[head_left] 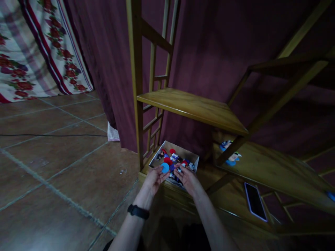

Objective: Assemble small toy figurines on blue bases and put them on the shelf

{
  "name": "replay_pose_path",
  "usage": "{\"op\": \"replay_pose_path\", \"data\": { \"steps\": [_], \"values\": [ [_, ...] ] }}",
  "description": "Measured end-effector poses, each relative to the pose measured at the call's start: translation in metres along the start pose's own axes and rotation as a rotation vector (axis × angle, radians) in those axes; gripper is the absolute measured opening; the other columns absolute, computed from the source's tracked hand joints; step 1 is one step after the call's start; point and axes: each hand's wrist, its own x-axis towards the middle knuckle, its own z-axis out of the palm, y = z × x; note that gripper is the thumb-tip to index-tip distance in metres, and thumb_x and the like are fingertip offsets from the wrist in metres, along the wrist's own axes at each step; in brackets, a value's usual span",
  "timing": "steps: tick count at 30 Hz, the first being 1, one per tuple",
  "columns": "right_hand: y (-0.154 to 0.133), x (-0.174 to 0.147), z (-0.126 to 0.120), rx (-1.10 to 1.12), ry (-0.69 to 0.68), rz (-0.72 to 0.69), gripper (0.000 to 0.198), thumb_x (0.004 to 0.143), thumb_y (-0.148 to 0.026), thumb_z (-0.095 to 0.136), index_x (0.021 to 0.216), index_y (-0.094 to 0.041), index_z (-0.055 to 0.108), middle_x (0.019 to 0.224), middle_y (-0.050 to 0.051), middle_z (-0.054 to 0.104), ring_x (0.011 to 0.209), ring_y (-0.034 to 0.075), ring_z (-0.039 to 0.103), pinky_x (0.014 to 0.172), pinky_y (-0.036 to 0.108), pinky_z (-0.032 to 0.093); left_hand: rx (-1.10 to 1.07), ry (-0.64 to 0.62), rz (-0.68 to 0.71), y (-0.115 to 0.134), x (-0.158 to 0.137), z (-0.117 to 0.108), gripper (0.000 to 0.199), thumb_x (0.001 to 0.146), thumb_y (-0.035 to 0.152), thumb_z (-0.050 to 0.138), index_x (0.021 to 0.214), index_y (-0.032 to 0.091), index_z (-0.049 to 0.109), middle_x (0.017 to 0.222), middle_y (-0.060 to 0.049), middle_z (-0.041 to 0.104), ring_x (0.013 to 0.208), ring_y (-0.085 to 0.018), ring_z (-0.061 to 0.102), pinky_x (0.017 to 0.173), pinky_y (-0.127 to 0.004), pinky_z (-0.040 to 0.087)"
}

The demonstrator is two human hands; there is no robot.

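My left hand (pixel 155 178), with a black band on its wrist, pinches a round light-blue disc (pixel 165 167) over the near left side of a shallow open box (pixel 191 157). My right hand (pixel 187 177) reaches over the box's right half, its fingers curled near a small dark-and-white piece that I cannot make out well. Inside the box lie several small printed figures and red discs, one red disc (pixel 172 151) near the back wall and another (pixel 168 161) behind the blue one.
The box rests on the bottom board of a wooden shelf unit, below a bare-topped shelf (pixel 193 106). Small figures on blue bases (pixel 230 162) stand on the right shelf (pixel 264 164). A phone (pixel 255 201) lies lower right. A purple curtain (pixel 104 62) hangs behind; a cable (pixel 52 135) crosses the tiled floor.
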Motion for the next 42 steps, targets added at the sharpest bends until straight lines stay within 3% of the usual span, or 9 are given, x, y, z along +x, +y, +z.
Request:
{"op": "replay_pose_path", "data": {
  "steps": [5, 11, 15, 24, 34, 42],
  "values": [
    [0.001, 0.002, 0.007, -0.046, 0.066, -0.128, 0.022, 0.066, -0.025, 0.068, 0.087, -0.022, 0.065, 0.109, 0.002, 0.062, 0.098, 0.015, 0.056, 0.077, 0.026, 0.049, 0.03, -0.064, 0.011, -0.005, -0.008, 0.006, 0.011, 0.079, 0.011, 0.05, 0.087, 0.007, 0.057, 0.08, -0.015, 0.066, 0.074, -0.021, 0.066, 0.071, -0.036, 0.055],
    [0.002, 0.002, 0.014, 0.035, -0.033, -0.086, 0.02, 0.063, -0.02, 0.07, 0.082, -0.02, 0.066, 0.088, 0.001, 0.067, 0.087, 0.015, 0.061, 0.086, 0.033, 0.046, 0.064, -0.122, 0.033, -0.011, -0.013, 0.01, 0.012, 0.078, 0.013, 0.055, 0.088, 0.007, 0.058, 0.079, -0.013, 0.068, 0.069, -0.018, 0.066, 0.073, -0.034, 0.054],
    [0.002, 0.003, 0.015, 0.049, -0.037, -0.15, 0.017, 0.062, -0.017, 0.069, 0.078, -0.022, 0.065, 0.085, -0.002, 0.066, 0.088, 0.014, 0.06, 0.09, 0.035, 0.044, 0.09, -0.134, 0.05, -0.012, -0.014, 0.012, 0.015, 0.076, 0.018, 0.059, 0.088, 0.008, 0.059, 0.078, -0.012, 0.068, 0.066, -0.017, 0.066, 0.068, -0.03, 0.055],
    [0.003, -0.002, 0.025, -0.441, -0.064, -0.346, 0.033, 0.069, -0.03, 0.063, 0.101, -0.022, 0.06, 0.099, 0.002, 0.065, 0.091, 0.019, 0.058, 0.086, 0.034, 0.044, 0.104, -0.037, 0.066, -0.008, -0.019, 0.014, 0.017, 0.075, 0.026, 0.062, 0.079, 0.009, 0.059, 0.07, -0.01, 0.068, 0.058, -0.014, 0.065, 0.057, -0.023, 0.055],
    [0.007, 0.001, 0.026, -0.687, -0.091, -0.421, 0.032, 0.072, -0.03, 0.058, 0.103, -0.021, 0.057, 0.099, 0.004, 0.064, 0.087, 0.019, 0.058, 0.082, 0.033, 0.046, 0.134, -0.048, 0.177, -0.006, -0.023, 0.011, 0.014, 0.067, 0.02, 0.068, 0.073, 0.009, 0.062, 0.064, -0.006, 0.065, 0.053, -0.01, 0.06, 0.061, -0.024, 0.054],
    [0.014, 0.006, 0.021, -0.803, -0.077, -0.496, 0.031, 0.074, -0.032, 0.055, 0.104, -0.02, 0.055, 0.098, 0.005, 0.063, 0.087, 0.018, 0.059, 0.08, 0.033, 0.047, 0.136, -0.005, 0.229, -0.006, -0.023, 0.008, 0.022, 0.061, 0.028, 0.072, 0.071, 0.01, 0.065, 0.062, -0.004, 0.064, 0.051, -0.009, 0.057, 0.059, -0.025, 0.052]
  ]
}}
